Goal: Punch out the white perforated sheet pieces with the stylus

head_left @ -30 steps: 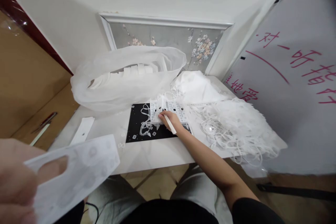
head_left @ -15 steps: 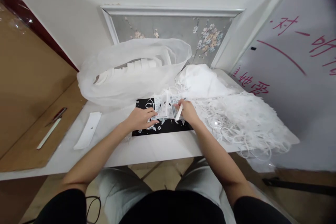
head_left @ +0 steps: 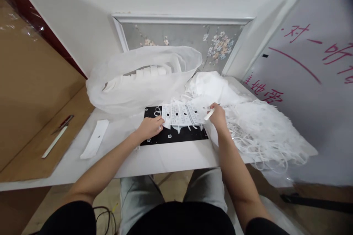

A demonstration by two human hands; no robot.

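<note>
Over the black mat (head_left: 176, 137), the sheet (head_left: 180, 114) is now spread out wide.

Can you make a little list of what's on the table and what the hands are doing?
Left hand: pinches the sheet's left end
Right hand: holds a stick, at the sheet's right end
Under sheet: black mat
Behind: bag
Right: pile of strands
Left: paper strip on table

R hand (head_left: 217, 115) moved right; sheets (head_left: 182, 114) fanned out
</note>
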